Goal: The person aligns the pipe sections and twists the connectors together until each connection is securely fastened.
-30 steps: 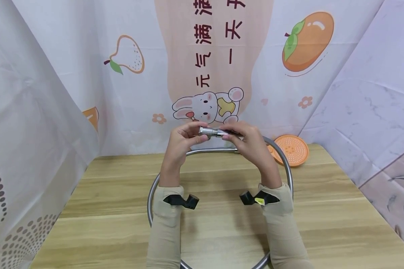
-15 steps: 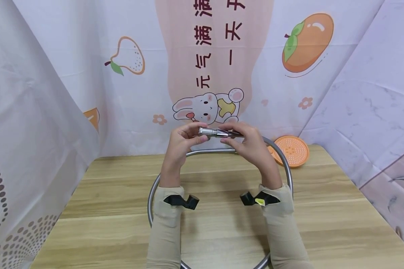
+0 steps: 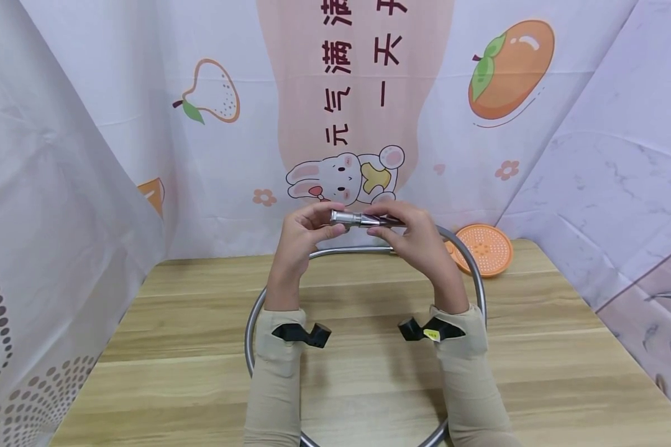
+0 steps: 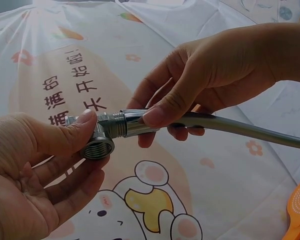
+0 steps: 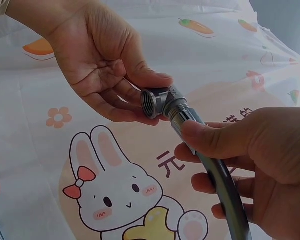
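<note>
My left hand (image 3: 299,239) pinches a silver threaded pipe fitting (image 4: 98,146) between thumb and fingers. A side opening with inner threads faces out from it. My right hand (image 3: 416,239) grips the chrome nut (image 4: 136,123) at one end of a grey shower hose (image 3: 478,279), thumb on top and fingers beneath. The nut sits against the fitting's outer threads, some of which still show in the left wrist view. Both hands hold the joined parts above the table's back edge. From the right hand the hose (image 5: 225,195) loops down around both forearms.
An orange perforated disc (image 3: 483,250) leans at the table's back right, against the printed cloth (image 3: 212,180). The wood-grain table (image 3: 190,347) lies under the arms. At the back, the hose's other stretch runs along the table edge behind the wrists.
My right thumb and fingers have shifted slightly on the chrome nut, showing more of it. My left hand and the fitting have stayed in place.
</note>
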A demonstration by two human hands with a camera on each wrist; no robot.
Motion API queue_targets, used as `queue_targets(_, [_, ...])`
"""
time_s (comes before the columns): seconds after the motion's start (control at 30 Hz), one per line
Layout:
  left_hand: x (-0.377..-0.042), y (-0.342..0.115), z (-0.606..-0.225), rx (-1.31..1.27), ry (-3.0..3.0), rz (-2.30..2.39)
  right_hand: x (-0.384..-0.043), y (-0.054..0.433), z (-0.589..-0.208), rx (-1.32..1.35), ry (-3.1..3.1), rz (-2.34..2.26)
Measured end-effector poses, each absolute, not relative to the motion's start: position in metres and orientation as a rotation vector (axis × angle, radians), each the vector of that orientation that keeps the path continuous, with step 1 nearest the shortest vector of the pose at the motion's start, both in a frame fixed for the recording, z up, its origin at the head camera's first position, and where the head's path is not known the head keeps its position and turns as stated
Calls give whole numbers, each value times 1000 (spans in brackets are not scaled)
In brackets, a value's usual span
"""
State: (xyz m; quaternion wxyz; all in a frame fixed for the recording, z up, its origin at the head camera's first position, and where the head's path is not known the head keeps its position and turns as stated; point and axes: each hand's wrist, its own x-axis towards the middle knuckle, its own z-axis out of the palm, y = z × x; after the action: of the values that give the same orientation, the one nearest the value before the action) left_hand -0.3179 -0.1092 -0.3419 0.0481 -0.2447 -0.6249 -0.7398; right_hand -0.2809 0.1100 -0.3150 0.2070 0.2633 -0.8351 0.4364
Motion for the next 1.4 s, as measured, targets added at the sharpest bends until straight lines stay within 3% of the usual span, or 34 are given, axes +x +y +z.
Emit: queue_targets(1.4, [-317, -108, -342, -767, -1889, -2284, -280, 110, -317, 726, -2328, 1208])
